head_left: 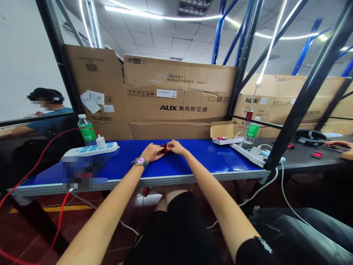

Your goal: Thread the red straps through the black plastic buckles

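A small red-and-black object (164,149) lies low over the middle of the blue tabletop (176,165), partly covered by my fingers, so its exact kind is unclear. My left hand (152,152), with a watch (140,161) on the wrist, is closed on its left side. From the right, my right hand (176,147) pinches the same object with bent fingers. Both hands are close together, the fingertips nearly meeting over it.
An open small carton (225,137) with little red pieces stands at the back right. Power strips (92,150), a green-labelled bottle (87,129) and cables lie around the edges. Cardboard panels (179,99) wall off the back. Other people sit at both sides.
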Action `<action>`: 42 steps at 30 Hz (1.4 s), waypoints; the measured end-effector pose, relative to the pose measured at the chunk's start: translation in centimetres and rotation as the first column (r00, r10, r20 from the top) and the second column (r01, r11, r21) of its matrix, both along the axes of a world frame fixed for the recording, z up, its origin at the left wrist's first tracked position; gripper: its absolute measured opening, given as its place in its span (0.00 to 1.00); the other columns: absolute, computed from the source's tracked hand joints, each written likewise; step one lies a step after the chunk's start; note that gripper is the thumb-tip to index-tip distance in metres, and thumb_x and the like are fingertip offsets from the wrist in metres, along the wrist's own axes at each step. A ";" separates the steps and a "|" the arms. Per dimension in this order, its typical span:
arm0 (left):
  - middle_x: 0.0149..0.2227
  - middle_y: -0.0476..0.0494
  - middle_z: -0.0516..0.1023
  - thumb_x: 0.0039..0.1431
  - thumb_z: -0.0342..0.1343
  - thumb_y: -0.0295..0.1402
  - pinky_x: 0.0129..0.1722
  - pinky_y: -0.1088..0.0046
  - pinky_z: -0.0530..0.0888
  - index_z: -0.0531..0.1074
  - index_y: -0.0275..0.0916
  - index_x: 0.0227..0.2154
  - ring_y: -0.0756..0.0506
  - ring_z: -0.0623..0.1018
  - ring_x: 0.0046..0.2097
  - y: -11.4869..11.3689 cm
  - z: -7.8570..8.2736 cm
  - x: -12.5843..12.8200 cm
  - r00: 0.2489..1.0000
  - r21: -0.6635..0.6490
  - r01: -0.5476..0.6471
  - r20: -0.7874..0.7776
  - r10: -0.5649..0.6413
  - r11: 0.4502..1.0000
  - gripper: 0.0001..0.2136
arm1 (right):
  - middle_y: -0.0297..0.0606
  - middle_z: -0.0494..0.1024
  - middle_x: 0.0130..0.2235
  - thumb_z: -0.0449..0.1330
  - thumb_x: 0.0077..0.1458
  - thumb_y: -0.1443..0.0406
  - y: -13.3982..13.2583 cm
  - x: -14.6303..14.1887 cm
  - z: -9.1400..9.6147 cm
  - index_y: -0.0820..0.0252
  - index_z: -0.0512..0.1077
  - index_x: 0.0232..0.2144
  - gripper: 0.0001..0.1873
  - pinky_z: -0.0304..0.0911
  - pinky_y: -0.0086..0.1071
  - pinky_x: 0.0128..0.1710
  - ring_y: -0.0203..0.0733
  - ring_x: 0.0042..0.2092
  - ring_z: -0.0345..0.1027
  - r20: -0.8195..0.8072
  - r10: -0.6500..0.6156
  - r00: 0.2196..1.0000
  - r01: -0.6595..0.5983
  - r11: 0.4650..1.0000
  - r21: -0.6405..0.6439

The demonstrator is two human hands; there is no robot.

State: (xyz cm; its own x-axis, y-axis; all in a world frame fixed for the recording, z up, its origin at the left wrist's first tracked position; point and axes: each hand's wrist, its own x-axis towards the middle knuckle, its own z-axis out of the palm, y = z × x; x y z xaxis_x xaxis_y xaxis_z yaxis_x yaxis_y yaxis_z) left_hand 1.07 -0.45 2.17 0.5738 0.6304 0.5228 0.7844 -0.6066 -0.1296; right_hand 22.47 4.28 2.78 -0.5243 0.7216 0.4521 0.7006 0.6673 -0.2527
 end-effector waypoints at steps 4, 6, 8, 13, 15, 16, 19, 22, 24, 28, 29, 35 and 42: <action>0.43 0.39 0.82 0.65 0.56 0.41 0.45 0.65 0.68 0.77 0.43 0.52 0.41 0.79 0.44 -0.3 0.1 -0.1 0.997 0.014 -0.030 0.066 0.029 0.999 0.16 | 0.39 0.72 0.42 0.56 0.61 0.68 0.5 0.2 -0.4 0.58 0.77 0.38 0.09 0.58 0.37 0.54 0.43 0.49 0.64 -0.183 0.013 0.983 -0.014 1.000 -0.004; 0.42 0.39 0.82 0.66 0.56 0.42 0.45 0.66 0.68 0.77 0.43 0.53 0.41 0.79 0.43 -0.5 0.1 -0.1 0.995 0.018 -0.029 0.095 0.027 0.999 0.17 | 0.40 0.71 0.43 0.54 0.61 0.69 0.1 0.0 -0.9 0.58 0.76 0.38 0.10 0.59 0.37 0.54 0.43 0.49 0.64 -0.252 0.020 0.968 -0.017 1.000 0.016; 0.41 0.39 0.82 0.66 0.55 0.43 0.44 0.66 0.69 0.76 0.43 0.54 0.41 0.79 0.42 -0.5 0.1 -0.2 0.991 0.026 -0.036 0.129 0.032 0.999 0.18 | 0.41 0.69 0.44 0.53 0.62 0.69 -0.4 -0.3 -1.1 0.59 0.76 0.38 0.11 0.59 0.36 0.55 0.43 0.49 0.64 -0.313 0.025 0.949 -0.013 0.999 0.041; 0.45 0.37 0.82 0.66 0.56 0.42 0.47 0.65 0.71 0.76 0.41 0.55 0.40 0.80 0.44 -0.2 0.0 -0.3 0.977 0.025 -0.035 0.209 0.029 0.999 0.19 | 0.43 0.68 0.45 0.48 0.65 0.68 -1.2 -0.4 -0.7 0.60 0.74 0.40 0.15 0.61 0.37 0.54 0.45 0.50 0.64 -0.373 0.014 0.928 0.021 0.996 0.088; 0.45 0.36 0.82 0.66 0.56 0.42 0.48 0.65 0.72 0.76 0.41 0.55 0.40 0.80 0.46 0.0 -0.2 -0.5 0.972 0.013 -0.020 0.234 0.016 1.000 0.19 | 0.44 0.68 0.46 0.45 0.65 0.68 -1.1 -0.3 -0.7 0.60 0.74 0.41 0.17 0.61 0.37 0.54 0.45 0.50 0.64 -0.419 -0.018 0.908 0.059 0.995 0.085; 0.46 0.36 0.82 0.66 0.56 0.42 0.49 0.64 0.72 0.76 0.41 0.55 0.39 0.80 0.46 0.1 -0.2 -0.6 0.969 0.008 -0.017 0.247 0.015 1.000 0.19 | 0.45 0.68 0.46 0.44 0.65 0.69 -1.0 -0.2 -0.7 0.60 0.74 0.42 0.18 0.61 0.38 0.54 0.46 0.50 0.64 -0.450 -0.043 0.892 0.087 0.993 0.077; 0.47 0.36 0.81 0.65 0.57 0.42 0.51 0.63 0.74 0.75 0.40 0.56 0.39 0.80 0.48 0.3 -0.5 -1.0 0.959 -0.005 -0.021 0.281 0.021 1.000 0.20 | 0.48 0.68 0.49 0.44 0.58 0.74 -1.1 0.2 -0.8 0.61 0.70 0.51 0.22 0.62 0.40 0.54 0.49 0.52 0.63 -0.551 -0.182 0.814 0.222 0.975 0.006; 0.48 0.36 0.81 0.64 0.57 0.37 0.52 0.63 0.74 0.74 0.39 0.58 0.39 0.80 0.48 0.6 -0.8 -1.0 0.956 -0.028 -0.005 0.292 0.013 1.000 0.21 | 0.56 0.65 0.55 0.46 0.50 0.77 -2.1 0.9 -0.5 0.66 0.61 0.61 0.34 0.60 0.46 0.53 0.55 0.55 0.61 -0.618 -0.411 0.670 0.472 0.879 -0.072; 0.47 0.35 0.80 0.64 0.56 0.33 0.53 0.62 0.74 0.74 0.37 0.58 0.39 0.80 0.49 0.7 -1.0 -0.9 0.952 -0.041 0.003 0.305 0.010 0.999 0.20 | 0.59 0.64 0.57 0.46 0.51 0.77 -3.1 1.0 -0.2 0.67 0.58 0.63 0.36 0.56 0.48 0.56 0.57 0.58 0.58 -0.602 -0.454 0.657 0.581 0.814 0.020; 0.47 0.37 0.81 0.63 0.52 0.29 0.54 0.63 0.74 0.76 0.37 0.55 0.41 0.80 0.48 0.9 -1.0 -0.7 0.917 -0.061 0.059 0.397 -0.030 0.996 0.19 | 0.51 0.70 0.55 0.52 0.59 0.69 -4.6 -0.3 -0.1 0.58 0.66 0.59 0.25 0.53 0.45 0.56 0.55 0.57 0.59 -0.160 -0.157 0.975 0.195 0.945 0.264; 0.47 0.38 0.81 0.62 0.52 0.29 0.53 0.63 0.74 0.76 0.37 0.54 0.41 0.80 0.48 0.9 -1.0 -0.7 0.900 -0.065 0.078 0.435 -0.042 0.995 0.18 | 0.49 0.72 0.53 0.54 0.62 0.66 -4.8 -0.8 -0.2 0.56 0.68 0.57 0.21 0.52 0.46 0.56 0.55 0.55 0.60 -0.035 -0.096 0.995 0.102 0.963 0.251; 0.31 0.49 0.79 0.59 0.54 0.32 0.37 0.71 0.75 0.70 0.39 0.53 0.47 0.78 0.31 0.7 -1.0 -0.4 0.771 -0.185 0.232 0.634 -0.064 0.955 0.18 | 0.46 0.77 0.50 0.61 0.63 0.54 -4.3 -2.3 -1.2 0.54 0.72 0.53 0.19 0.50 0.46 0.54 0.53 0.54 0.64 0.030 -0.070 0.997 0.063 0.978 0.197; 0.29 0.50 0.76 0.57 0.55 0.30 0.36 0.72 0.73 0.68 0.39 0.49 0.47 0.77 0.31 1.1 -0.9 -0.7 0.667 -0.144 0.173 0.745 -0.009 0.974 0.16 | 0.41 0.81 0.45 0.65 0.59 0.55 -4.2 -1.9 -0.8 0.57 0.74 0.45 0.15 0.58 0.38 0.49 0.46 0.48 0.72 -0.126 -0.049 0.991 0.065 0.990 0.127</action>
State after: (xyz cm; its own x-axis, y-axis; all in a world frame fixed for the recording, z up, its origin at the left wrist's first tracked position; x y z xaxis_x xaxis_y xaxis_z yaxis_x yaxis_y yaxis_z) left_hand 0.40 0.69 1.27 0.1131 0.7267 0.6775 0.5119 -0.6271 0.5871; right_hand 20.55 0.06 2.02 -0.4188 0.6792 0.6027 0.7076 0.6601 -0.2523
